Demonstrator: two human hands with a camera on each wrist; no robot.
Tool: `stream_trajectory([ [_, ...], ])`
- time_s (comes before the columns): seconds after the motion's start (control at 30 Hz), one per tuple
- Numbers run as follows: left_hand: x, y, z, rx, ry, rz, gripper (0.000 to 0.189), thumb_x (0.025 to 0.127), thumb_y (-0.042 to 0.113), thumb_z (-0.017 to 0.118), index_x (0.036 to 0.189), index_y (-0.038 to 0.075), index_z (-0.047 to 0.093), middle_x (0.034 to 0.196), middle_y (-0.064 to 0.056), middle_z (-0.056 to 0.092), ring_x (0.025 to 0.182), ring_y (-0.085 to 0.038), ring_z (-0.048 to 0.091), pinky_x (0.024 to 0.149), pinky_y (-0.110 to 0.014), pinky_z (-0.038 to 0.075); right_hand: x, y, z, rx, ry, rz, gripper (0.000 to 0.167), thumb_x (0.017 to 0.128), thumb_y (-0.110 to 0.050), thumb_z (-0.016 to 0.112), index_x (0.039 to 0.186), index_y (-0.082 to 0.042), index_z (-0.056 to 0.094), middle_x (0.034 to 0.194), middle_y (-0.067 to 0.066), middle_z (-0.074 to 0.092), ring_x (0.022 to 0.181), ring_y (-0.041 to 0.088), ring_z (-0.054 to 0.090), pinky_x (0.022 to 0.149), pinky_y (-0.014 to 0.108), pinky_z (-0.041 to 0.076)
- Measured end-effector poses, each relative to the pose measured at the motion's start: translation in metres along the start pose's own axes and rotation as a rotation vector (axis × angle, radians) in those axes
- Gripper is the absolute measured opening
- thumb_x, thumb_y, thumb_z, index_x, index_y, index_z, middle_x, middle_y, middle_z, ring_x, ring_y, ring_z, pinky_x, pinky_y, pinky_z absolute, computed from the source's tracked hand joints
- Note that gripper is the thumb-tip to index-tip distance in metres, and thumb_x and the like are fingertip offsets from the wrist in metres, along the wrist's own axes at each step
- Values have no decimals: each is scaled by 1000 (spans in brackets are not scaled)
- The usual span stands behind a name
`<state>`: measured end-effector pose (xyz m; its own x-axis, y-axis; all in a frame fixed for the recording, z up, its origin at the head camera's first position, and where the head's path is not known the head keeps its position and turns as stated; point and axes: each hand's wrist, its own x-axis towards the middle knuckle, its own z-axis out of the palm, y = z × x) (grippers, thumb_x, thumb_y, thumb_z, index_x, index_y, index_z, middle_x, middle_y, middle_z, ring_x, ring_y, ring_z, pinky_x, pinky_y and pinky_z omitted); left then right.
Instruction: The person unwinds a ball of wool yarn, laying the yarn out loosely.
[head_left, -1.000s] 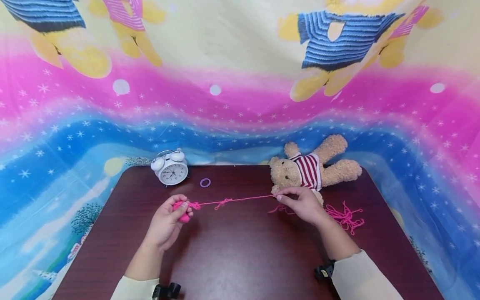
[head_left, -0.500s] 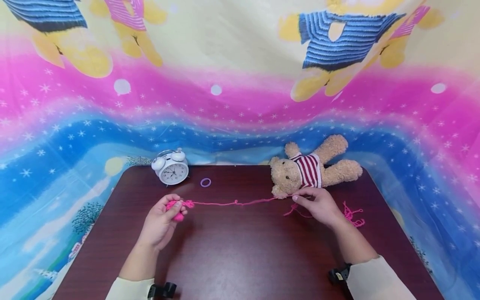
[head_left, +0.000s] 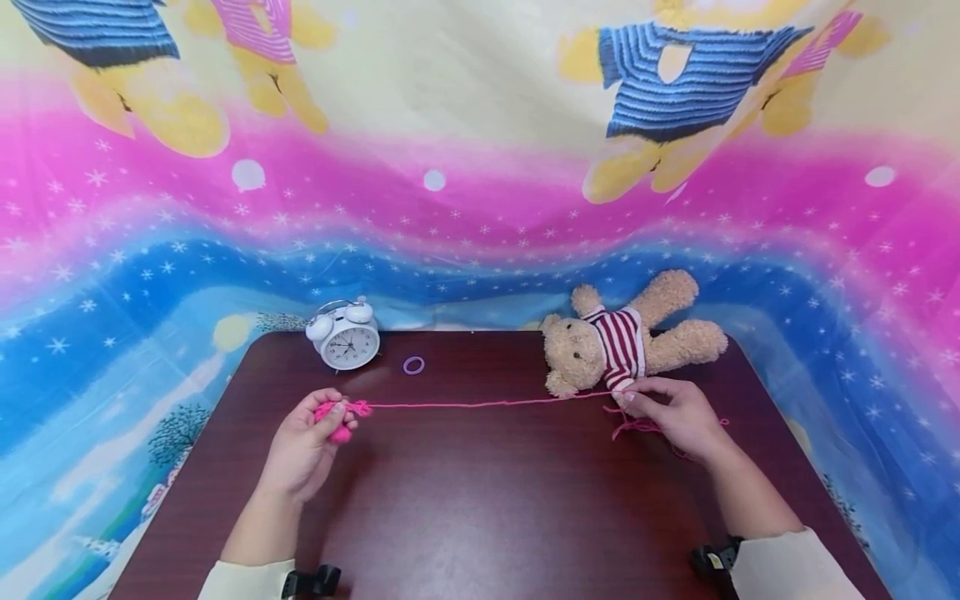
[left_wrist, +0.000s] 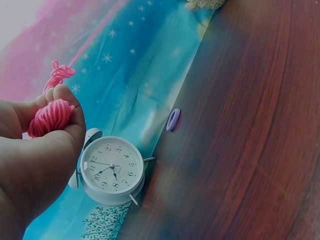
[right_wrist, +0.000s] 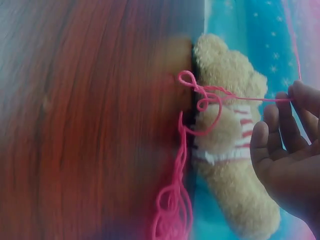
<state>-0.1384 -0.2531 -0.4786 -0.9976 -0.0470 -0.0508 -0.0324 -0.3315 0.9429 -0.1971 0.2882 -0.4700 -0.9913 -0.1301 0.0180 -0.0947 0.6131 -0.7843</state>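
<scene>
My left hand point(head_left: 306, 446) grips a small wound bundle of pink yarn point(left_wrist: 52, 118), its fingers curled round it above the table's left side. A loose tuft pokes out past the fingertips. From there a single pink strand point(head_left: 465, 406) runs straight across to my right hand point(head_left: 678, 414), which pinches it between thumb and forefinger in front of the teddy bear. Below the right hand hangs a looped tangle of the same yarn point(right_wrist: 172, 200), seen in the right wrist view trailing beside the bear. The right hand's other fingers are loosely bent.
A white twin-bell alarm clock point(head_left: 348, 342) stands at the back left, with a purple ring point(head_left: 413, 365) beside it. The teddy bear point(head_left: 585, 354) in a striped shirt lies at the back right of the dark wooden table point(head_left: 480, 500). A printed cloth point(head_left: 480, 208) hangs behind.
My right hand has moved right, and the left slightly left, so the strand between them is longer. A small loop in it has pulled out straight. The tangle has shifted with the right hand.
</scene>
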Motion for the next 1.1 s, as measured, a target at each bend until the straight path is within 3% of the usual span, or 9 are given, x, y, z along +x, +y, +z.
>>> stream_trajectory([
  [0.1,0,1,-3,-1,3,8,21,104,7,62,120,2,49,101,-3,64,85,-10,69,80,-20,59,-4,4,-7,-11,5,23,34,100,-39,70,119,-11,77,99,5,79,97,23,72,76,29,53],
  [0.4,-1,1,-9,-21,-7,30,15,104,7,61,117,5,53,97,-1,71,84,-10,70,76,-19,59,-12,16,-30,-97,45,65,45,100,-50,67,122,-11,75,107,8,74,84,21,56,67,33,45],
  [0.53,-1,3,-10,-14,0,20,17,104,5,61,118,4,51,98,-3,66,84,-10,69,77,-19,59,-16,22,-40,-102,47,101,51,98,-53,67,124,-11,73,76,3,62,60,17,46,56,33,42],
  [0.63,-1,3,-10,-16,1,14,17,104,6,61,118,4,51,98,-3,66,85,-10,69,78,-19,59,-20,26,-46,-97,49,122,54,97,-56,67,126,-10,72,64,1,47,52,19,39,50,35,38],
  [0.87,-1,1,-9,-34,-10,17,14,104,6,61,116,5,55,95,-3,68,84,-11,71,77,-20,59,-25,37,-58,-121,53,134,54,98,-56,65,127,-11,70,74,10,59,51,20,40,45,36,36],
  [1.1,0,0,-8,-2,-9,8,19,105,10,62,120,2,53,93,-1,69,84,-11,71,79,-20,59,-27,51,-68,-109,87,122,50,99,-50,67,126,-8,72,107,19,74,87,22,69,61,34,53],
])
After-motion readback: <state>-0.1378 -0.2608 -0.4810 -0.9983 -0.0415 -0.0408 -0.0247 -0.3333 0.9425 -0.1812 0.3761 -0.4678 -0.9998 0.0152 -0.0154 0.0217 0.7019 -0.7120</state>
